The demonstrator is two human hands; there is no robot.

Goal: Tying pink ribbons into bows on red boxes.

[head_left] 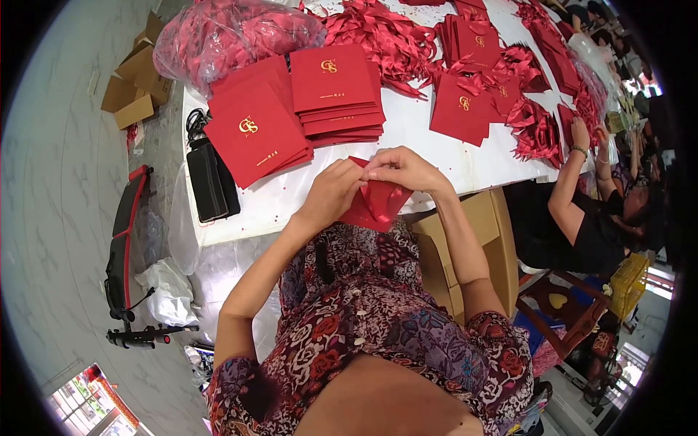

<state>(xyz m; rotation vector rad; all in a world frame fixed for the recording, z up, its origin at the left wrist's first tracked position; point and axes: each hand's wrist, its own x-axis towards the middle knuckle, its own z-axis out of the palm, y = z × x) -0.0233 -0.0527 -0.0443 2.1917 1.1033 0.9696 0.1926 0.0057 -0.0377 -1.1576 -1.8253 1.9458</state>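
Right at the table's front edge, my left hand (331, 192) and my right hand (407, 171) meet over a flat red paper bag (361, 212). The fingers of both are pinched together at its upper part. A shiny red ribbon (381, 202) hangs from between them across the bag's face. What exactly each fingertip grips is hidden by the fingers. Just beyond my hands lie two stacks of flat red bags with gold print, a left stack (254, 125) fanned out and a right stack (331, 80) squarer.
A plastic sack (236, 36) of red material and a heap of ribbons (378, 40) cover the white table's (407, 120) far side. More red bags (463, 109) lie rightward. A black case (211, 182) sits at the left edge. Cardboard box (465, 240) by my right arm; a co-worker (574, 211) beyond.
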